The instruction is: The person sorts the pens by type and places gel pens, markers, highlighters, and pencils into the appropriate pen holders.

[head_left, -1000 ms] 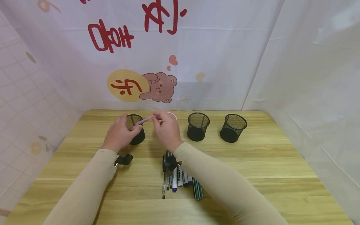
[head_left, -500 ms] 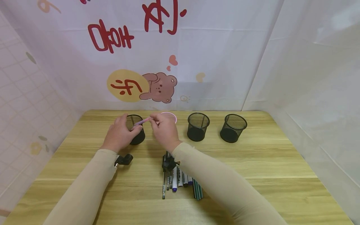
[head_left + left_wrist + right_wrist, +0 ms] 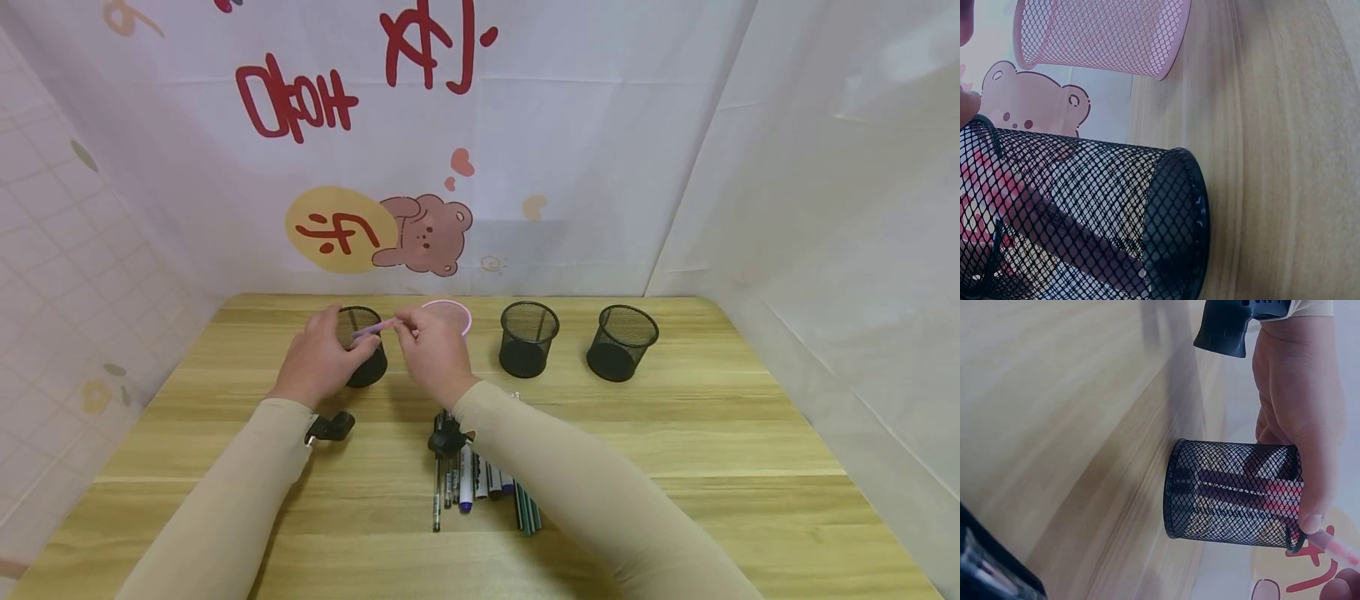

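Note:
My left hand holds the leftmost black mesh pen holder around its rim, with the thumb on the near side. My right hand pinches the pink end of a pink-and-purple pen. That pen slants across the holder's rim, close to the left thumb; its far end is partly hidden. Through the mesh in the left wrist view, a long purple pen with a pink end shows inside the holder. The right wrist view shows the left thumb at the rim beside the pink pen.
A pink mesh pen holder stands just behind my right hand. Two more black mesh pen holders stand to the right. Several pens and markers lie on the wooden table, partly under my right forearm.
My right hand has moved a little left with the pen, closer to the leftmost holder. More of the pink holder shows now. The left hand has stayed in place.

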A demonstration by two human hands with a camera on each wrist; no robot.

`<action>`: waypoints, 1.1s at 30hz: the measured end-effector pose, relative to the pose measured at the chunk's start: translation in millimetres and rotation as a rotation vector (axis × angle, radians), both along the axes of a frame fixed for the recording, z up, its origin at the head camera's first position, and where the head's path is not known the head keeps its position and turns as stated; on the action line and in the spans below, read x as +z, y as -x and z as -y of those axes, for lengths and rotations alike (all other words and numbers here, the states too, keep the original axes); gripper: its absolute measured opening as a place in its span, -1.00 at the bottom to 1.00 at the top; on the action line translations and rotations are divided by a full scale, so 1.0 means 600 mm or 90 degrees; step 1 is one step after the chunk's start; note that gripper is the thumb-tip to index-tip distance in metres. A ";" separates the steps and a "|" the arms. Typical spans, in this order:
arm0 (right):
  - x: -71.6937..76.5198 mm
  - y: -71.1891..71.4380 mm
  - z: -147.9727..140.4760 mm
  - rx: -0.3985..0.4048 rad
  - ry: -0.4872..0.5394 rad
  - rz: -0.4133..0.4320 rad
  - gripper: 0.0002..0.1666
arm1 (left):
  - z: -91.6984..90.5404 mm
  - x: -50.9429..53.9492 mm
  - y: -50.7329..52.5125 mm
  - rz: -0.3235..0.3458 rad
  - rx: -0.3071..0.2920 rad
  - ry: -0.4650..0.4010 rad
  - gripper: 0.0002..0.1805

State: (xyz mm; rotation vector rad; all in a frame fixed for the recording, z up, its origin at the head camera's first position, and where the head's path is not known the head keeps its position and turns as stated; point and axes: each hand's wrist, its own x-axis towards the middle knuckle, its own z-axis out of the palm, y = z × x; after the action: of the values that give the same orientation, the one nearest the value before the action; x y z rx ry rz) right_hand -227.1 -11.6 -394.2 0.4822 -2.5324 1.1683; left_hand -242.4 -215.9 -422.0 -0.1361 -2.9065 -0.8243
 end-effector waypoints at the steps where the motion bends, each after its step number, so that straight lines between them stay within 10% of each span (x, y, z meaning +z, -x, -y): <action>1: 0.001 -0.001 0.001 -0.001 -0.004 0.004 -0.70 | 0.000 0.000 0.000 0.000 0.000 0.000 0.11; 33: -0.001 -0.002 0.009 0.019 -0.036 0.049 -0.69 | 0.000 -0.002 0.002 0.015 0.009 -0.007 0.17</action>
State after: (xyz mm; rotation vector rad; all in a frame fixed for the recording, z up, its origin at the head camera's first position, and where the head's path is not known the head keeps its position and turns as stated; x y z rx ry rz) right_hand -225.8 -17.0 -394.8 0.5004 -2.6398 1.1491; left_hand -243.8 -215.8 -422.9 -0.1058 -2.9212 -0.8448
